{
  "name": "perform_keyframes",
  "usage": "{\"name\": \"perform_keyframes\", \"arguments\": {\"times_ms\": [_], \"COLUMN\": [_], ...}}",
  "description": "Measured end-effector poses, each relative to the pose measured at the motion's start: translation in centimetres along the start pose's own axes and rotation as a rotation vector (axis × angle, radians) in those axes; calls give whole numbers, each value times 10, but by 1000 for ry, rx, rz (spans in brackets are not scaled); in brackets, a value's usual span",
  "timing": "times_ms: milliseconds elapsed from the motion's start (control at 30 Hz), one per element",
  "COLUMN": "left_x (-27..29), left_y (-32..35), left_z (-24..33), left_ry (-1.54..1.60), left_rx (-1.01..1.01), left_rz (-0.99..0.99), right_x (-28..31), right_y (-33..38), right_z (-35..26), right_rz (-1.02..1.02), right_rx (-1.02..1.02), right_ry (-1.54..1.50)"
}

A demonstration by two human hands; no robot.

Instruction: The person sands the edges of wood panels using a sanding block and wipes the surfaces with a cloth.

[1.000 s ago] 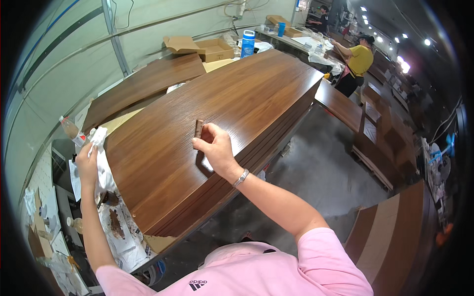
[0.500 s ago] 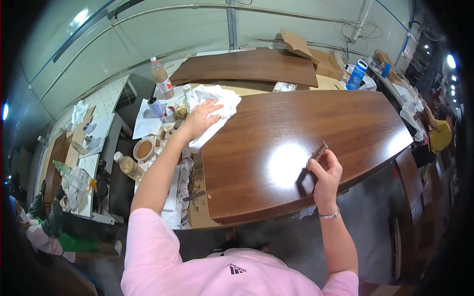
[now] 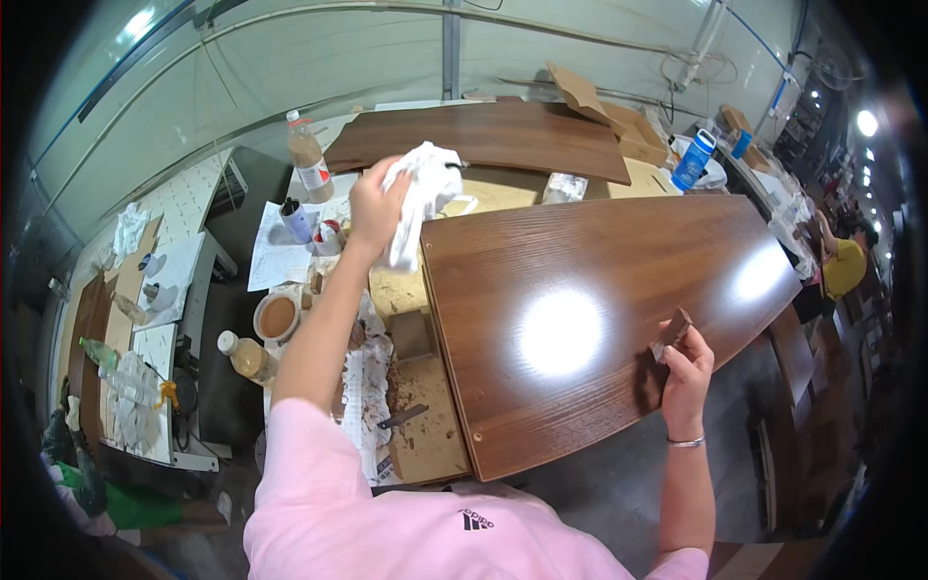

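Observation:
My left hand (image 3: pixel 375 215) is closed around a bunched white cloth (image 3: pixel 418 208), raised beside the far left corner of a glossy brown wooden board (image 3: pixel 619 256). The board lies tilted across the workbench, its near edge over the floor. Over its near right part, my right hand (image 3: pixel 688 375) pinches a small, flat brown block (image 3: pixel 674 331) between thumb and fingers. I cannot make out what the block is made of. Left of the board, a dark-bladed knife (image 3: pixel 404 417) rests on the bench.
A second brown board (image 3: pixel 483 133) lies at the back. To the left stand a tall bottle (image 3: pixel 309 159), a bowl of brown paste (image 3: pixel 277 316) and a bottle of yellowish liquid (image 3: pixel 246 358). A blue bottle (image 3: pixel 694 160) stands back right. Other people work at both sides.
My left hand has lifted the cloth off the board. The board has turned, its near left corner now lower and farther right. My right hand has moved right and nearer, still holding the block.

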State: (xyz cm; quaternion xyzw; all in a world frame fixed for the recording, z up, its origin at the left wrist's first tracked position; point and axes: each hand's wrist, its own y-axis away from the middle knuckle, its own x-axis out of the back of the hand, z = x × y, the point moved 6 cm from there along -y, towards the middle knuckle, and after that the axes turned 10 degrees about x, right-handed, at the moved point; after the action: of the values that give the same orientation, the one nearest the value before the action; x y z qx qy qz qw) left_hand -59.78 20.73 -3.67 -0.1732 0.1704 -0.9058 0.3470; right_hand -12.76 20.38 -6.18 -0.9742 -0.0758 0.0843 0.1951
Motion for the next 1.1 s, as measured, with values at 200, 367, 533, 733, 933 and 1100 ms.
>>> {"name": "perform_keyframes", "arguments": {"times_ms": [200, 367, 533, 733, 933, 1100], "left_x": [56, 73, 81, 92, 102, 95], "left_y": [147, 218, 249, 261, 259, 245], "left_z": [32, 16, -4, -18, -28, -21], "left_ry": [52, -19, 41, 58, 89, 81], "left_rx": [115, 155, 229, 305, 345, 328], "left_rz": [-150, -238, -205, -140, -66, -46], "right_x": [-65, -194, -303, -333, -231, -268], "right_y": [-54, -108, -109, -99, -155, -127], "right_z": [-13, 22, 63, 78, 86, 66], "right_rz": [-229, -576, -714, -746, -516, -518], "right_rx": [-21, 150, 332, 438, 533, 567], "right_ry": [208, 528, 805, 957, 1191, 1001]}}
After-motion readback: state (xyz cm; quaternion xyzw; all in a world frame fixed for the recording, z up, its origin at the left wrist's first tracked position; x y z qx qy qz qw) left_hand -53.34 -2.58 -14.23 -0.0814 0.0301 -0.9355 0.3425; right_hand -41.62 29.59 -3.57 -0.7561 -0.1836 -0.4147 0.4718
